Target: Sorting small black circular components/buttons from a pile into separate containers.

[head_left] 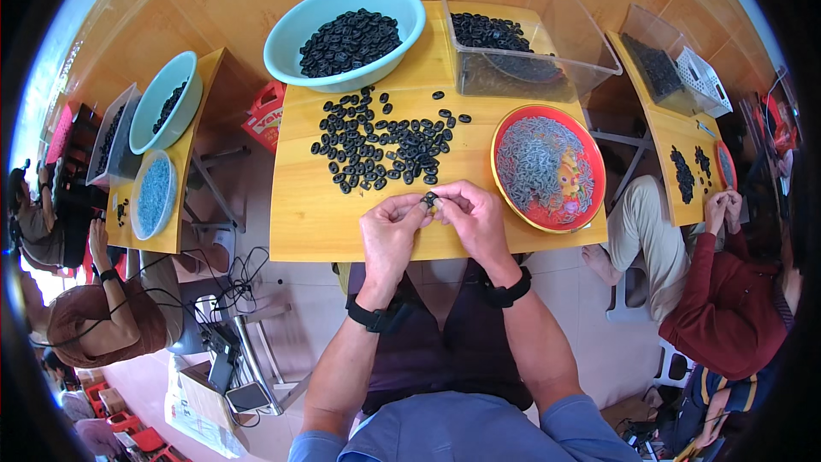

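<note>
Above the near part of the yellow table (325, 231), my left hand (389, 231) and my right hand (475, 218) meet fingertip to fingertip. Both pinch one small black oval piece (429, 198); whether a smaller part is also between the fingers is too small to tell. Just beyond my hands, several like black ovals with two holes (376, 145) lie scattered on the tabletop. To the right of my right hand is a red plate with a yellow rim (540, 216), bearing a heap of small grey slender pieces (528, 150).
A light-blue basin (282, 47) of black ovals stands at the back left, a clear plastic bin (590, 60) with more at the back right. People work at side tables, one in a brown top (111, 325), one in dark red (723, 316). Black cables (231, 282) hang at left.
</note>
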